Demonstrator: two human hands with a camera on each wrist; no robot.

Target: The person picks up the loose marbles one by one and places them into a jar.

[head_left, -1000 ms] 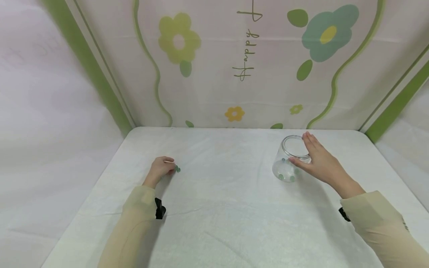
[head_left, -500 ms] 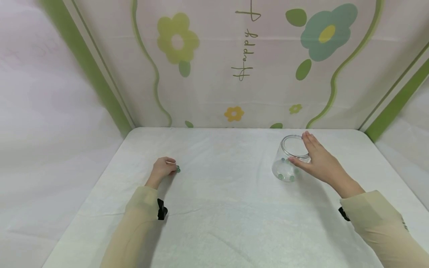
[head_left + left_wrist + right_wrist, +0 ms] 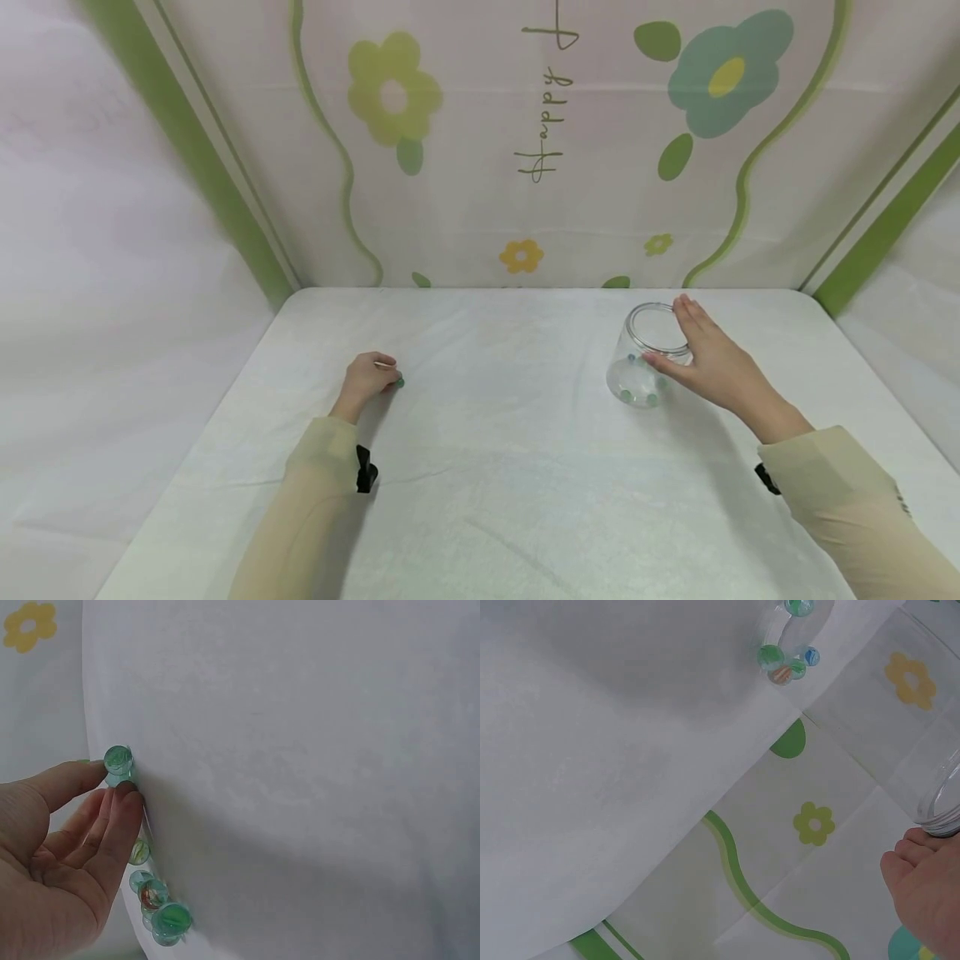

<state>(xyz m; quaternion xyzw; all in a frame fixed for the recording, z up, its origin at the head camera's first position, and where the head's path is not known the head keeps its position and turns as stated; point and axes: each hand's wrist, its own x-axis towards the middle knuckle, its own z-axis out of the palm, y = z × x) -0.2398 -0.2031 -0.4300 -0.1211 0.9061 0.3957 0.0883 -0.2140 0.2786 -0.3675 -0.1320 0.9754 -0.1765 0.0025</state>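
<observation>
At the left of the table my left hand (image 3: 366, 382) pinches a green glass marble (image 3: 118, 760) between thumb and fingertips; a second marble partly shows just behind it. Several more marbles (image 3: 171, 919) lie in a cluster on the table close to the hand, hidden behind it in the head view. To the right stands a clear open-topped jar (image 3: 624, 354), upright, with several marbles (image 3: 626, 396) at its bottom. My right hand (image 3: 716, 365) rests against the jar's rim, fingers straight along its right side and thumb across the near side.
A white cloth covers the table (image 3: 480, 467). Behind its far edge hangs a curtain (image 3: 465, 183) printed with flowers and lettering. White side panels (image 3: 135, 292) with green stripes flank the table. Each sleeve cuff carries a black wrist camera (image 3: 366, 471).
The left hand has shifted slightly right around the marbles, and fewer of them show beside its fingertips in the head view. The right hand and jar have stayed in place.
</observation>
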